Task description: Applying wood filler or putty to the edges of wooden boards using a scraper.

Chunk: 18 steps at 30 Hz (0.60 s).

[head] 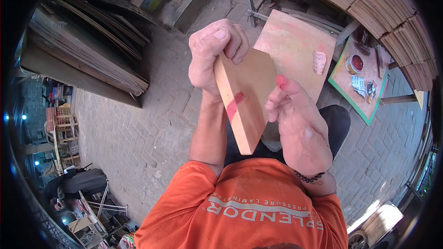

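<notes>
My left hand (218, 50) grips the top end of a flat, light-brown wooden board (254, 79), which is held tilted in front of my chest. A red smear (232, 110) runs across its narrow edge, and a smaller red patch lies beside it on the broad face. My right hand (303, 121) is to the right of the board, apart from the smear and holding nothing visible. Red paste coats one extended fingertip, while the other fingers are partly curled. A dark bead bracelet circles that wrist.
Past the board lies a pink-stained wooden panel (294, 41) with a torn paper scrap (319, 63). A green-edged panel (360, 105) at right holds an open tub of red paste (354, 64). Stacked wooden slats (377, 10) curve along the upper right; upright sheets (86, 55) lean at left above brick paving (148, 135).
</notes>
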Motion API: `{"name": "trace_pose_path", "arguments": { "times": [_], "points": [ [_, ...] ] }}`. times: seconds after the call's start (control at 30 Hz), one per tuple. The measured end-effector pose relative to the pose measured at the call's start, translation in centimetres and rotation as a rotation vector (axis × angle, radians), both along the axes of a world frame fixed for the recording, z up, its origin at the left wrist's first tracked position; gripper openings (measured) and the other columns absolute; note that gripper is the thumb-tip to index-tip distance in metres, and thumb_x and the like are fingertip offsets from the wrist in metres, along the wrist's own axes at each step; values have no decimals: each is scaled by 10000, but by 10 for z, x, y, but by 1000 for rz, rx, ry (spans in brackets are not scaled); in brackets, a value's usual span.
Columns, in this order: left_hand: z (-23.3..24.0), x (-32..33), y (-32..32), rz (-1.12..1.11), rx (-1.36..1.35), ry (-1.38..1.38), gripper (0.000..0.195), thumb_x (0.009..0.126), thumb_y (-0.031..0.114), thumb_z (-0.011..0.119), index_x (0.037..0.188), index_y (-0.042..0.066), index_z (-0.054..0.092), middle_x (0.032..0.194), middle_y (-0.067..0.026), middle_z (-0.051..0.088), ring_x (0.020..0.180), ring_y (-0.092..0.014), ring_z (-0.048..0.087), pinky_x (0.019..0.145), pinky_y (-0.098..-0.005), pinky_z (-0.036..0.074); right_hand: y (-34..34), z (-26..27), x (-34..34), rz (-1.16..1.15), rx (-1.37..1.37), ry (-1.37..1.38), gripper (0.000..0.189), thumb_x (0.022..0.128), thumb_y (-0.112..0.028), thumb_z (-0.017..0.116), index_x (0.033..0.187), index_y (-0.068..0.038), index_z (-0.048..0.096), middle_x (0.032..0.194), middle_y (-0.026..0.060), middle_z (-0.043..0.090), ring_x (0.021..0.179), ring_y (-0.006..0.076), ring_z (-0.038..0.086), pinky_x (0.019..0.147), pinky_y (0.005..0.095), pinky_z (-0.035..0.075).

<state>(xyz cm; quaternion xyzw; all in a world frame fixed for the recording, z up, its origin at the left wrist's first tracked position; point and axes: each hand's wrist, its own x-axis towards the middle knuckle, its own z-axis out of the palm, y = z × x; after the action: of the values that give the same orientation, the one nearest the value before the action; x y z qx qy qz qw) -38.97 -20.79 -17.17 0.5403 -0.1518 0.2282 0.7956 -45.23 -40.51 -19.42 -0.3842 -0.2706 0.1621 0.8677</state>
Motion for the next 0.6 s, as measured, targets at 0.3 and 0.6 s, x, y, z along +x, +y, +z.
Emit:
{"name": "trace_pose_path", "arguments": {
  "times": [0.3, 0.6],
  "points": [
    [-13, 9, 33, -186, -44, -149, 333, 922, 239, 387, 632, 76, 410, 527, -92, 451, 492, -162, 345, 529, -331, 320, 4, -18, -9, -3, -267, -163, 486, 918, -104, 585, 1362, 88, 533, 1303, 194, 595, 1145, 238, 576, 948, 344, 432],
    [-12, 10, 29, -190, -6, -148, 326, 925, 233, 382, 638, 80, 411, 522, -87, 442, 490, -157, 350, 529, -324, 324, 34, -11, 9, -113, -245, -322, 486, 908, -108, 588, 1343, 104, 542, 1253, 207, 593, 1049, 244, 574, 900, 343, 468]
  ]
}}
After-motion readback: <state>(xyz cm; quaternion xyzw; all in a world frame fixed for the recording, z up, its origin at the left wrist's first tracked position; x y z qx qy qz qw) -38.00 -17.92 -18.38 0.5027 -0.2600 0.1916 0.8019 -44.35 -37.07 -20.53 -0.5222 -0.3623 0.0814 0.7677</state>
